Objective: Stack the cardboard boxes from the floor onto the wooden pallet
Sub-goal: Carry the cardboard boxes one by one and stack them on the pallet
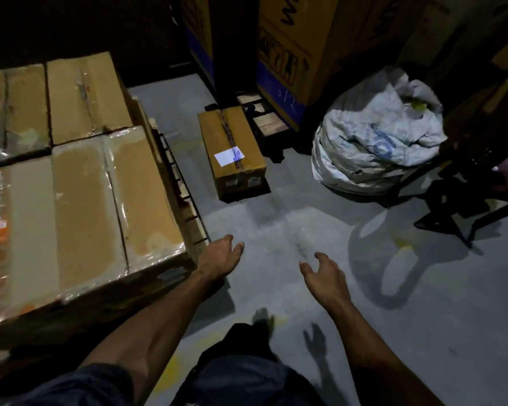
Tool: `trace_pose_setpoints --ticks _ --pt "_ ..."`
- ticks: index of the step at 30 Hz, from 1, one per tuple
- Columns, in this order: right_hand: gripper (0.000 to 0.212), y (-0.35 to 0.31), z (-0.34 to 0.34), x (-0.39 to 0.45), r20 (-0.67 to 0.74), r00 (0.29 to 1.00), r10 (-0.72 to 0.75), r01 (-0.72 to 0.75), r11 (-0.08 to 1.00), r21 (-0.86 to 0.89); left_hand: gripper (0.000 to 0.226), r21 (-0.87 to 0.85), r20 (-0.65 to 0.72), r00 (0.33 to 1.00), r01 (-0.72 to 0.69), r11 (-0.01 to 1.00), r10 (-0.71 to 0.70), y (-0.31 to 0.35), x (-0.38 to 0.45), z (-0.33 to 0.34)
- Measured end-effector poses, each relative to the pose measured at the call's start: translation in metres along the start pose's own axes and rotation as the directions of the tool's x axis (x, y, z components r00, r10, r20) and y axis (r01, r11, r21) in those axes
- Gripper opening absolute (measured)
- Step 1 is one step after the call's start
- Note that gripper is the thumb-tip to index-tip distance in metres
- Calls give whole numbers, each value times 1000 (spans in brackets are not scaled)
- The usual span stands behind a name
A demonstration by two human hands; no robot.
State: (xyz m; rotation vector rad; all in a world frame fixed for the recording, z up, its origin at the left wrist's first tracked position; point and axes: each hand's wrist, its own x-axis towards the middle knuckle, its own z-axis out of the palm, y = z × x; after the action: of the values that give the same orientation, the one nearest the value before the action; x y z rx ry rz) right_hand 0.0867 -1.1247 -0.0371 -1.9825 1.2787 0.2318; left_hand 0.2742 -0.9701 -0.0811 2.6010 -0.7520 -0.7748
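Dim storeroom, grey concrete floor (276, 230). Item: one small cardboard box (232, 150), sealed along its top with patterned tape and bearing a white label, lying flat on the floor at centre, well ahead of both hands and just beside the far end of the wooden pallet (185, 197). Item: wooden pallet, at left, only its slatted right edge visible, the remainder covered. Item: stacked boxes (79, 186) on the pallet, at least four tops showing, brown cardboard under glossy clear tape, packed edge to edge. Item: left hand (220, 257), held forward above the floor near the pallet's near corner, fingers loosely spread, holding nothing. Item: right hand (326, 278), held forward above bare floor, fingers spread and slightly curled, holding nothing. Both hands are apart from every box. Item: white sack (376, 139), crumpled and open-topped, standing on the floor at right. Item: tall yellow cartons (288, 45) with blue lower bands and printed handling symbols, upright at the back. Item: dark metal frame (464, 206), at far right, detail unclear in shadow.
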Motion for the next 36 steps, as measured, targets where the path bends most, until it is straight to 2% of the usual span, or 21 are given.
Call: trace_pose_setpoints --ticks 7,12,18,23,30,36 --pt "61 -36 -55 127 43 999 -29 25 996 84 60 -101 -75 994 77 992 -85 28 93 -45" --pt "63 -57 -79 241 120 992 -43 35 997 64 60 -159 -69 971 215 963 -229 36 161 -41" --pt "62 -108 -108 372 280 958 -58 61 998 -4 58 -270 1 898 424 865 -440 65 246 -49" --pt "62 -171 -129 451 390 917 -86 123 990 -70 55 -400 22 844 499 769 -536 96 310 -84" --pt "60 -251 -121 529 425 897 -120 197 970 -142 57 -495 37 784 553 670 -620 95 394 -119" --pt "60 -331 -85 592 412 907 -84 161 974 -157 54 -483 109 772 592 646 -626 57 478 -145"
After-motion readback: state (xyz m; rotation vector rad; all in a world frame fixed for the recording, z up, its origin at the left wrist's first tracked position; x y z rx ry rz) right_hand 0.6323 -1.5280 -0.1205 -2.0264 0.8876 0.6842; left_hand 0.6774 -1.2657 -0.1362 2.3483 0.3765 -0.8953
